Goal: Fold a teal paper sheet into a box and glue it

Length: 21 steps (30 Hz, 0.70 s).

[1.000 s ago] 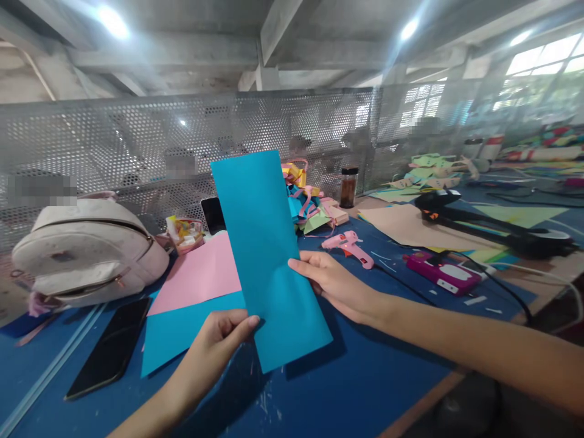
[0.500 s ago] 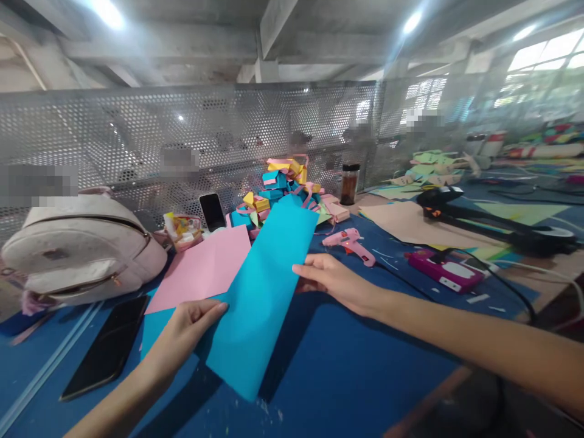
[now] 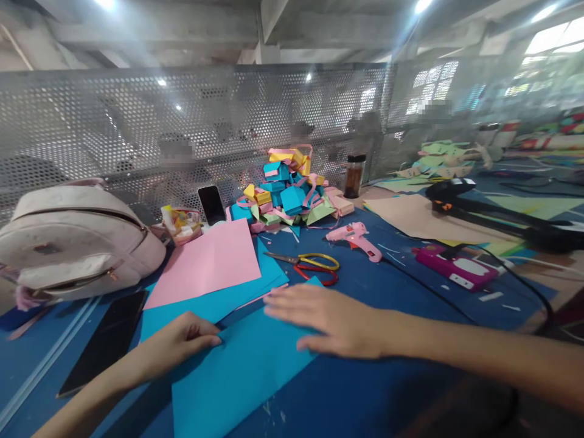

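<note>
A sheet of blue paper lies low over the blue table in front of me. My left hand pinches its left edge between thumb and curled fingers. Across the sheet's upper right part, my right hand rests flat with its fingers stretched out. Beyond the sheet lie a pink sheet and more blue paper under it. Scissors with yellow and red handles are just past my right fingertips.
A pink glue gun and a magenta power strip with cords lie right. Folded paper boxes are heaped by the perforated metal screen. A bottle stands beside them. Left are a backpack and a dark phone.
The blue paper has come down from a raised, tilted position towards the table, uncovering the scissors. My right hand has gone from pinching its edge to lying flat on it.
</note>
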Motion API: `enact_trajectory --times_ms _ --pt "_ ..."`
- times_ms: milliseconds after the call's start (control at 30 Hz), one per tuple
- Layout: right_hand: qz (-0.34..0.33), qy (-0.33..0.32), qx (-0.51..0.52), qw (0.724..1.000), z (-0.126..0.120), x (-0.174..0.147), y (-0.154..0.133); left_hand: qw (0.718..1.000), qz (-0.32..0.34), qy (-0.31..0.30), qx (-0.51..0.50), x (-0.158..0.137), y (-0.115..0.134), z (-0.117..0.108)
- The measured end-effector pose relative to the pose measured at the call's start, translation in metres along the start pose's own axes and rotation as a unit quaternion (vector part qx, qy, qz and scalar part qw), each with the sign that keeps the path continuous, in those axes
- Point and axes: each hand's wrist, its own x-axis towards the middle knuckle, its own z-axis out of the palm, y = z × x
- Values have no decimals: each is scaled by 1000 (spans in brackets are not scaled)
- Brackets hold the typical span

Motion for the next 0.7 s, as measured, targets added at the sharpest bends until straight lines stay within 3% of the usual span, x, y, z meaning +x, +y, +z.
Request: enact_trajectory --times_ms 67,133,367,467,533,633,667,700 --pt "-55 -101 8 993 11 0 -11 1000 4 13 4 4 0 1" --pt "-61 -150 23 987 18 -3 -16 999 0 32 8 6 -3 1" --pt "-32 -181 30 982 17 -10 -13 989 -37 139 47 1 -13 -5" --pt "-37 -177 11 983 18 -10 -12 974 2 182 133 -9 -14 9" --pt "-52 -164 -4 985 20 -9 -12 927 103 229 280 -18 -10 31" --pt "-75 -159 -29 984 20 -4 -11 807 300 265 435 -32 4 70" --pt "-82 -158 -37 983 19 -1 -11 773 327 294 457 -36 8 81" --pt "-90 -157 -44 982 19 1 -11 754 335 251 505 -39 12 90"
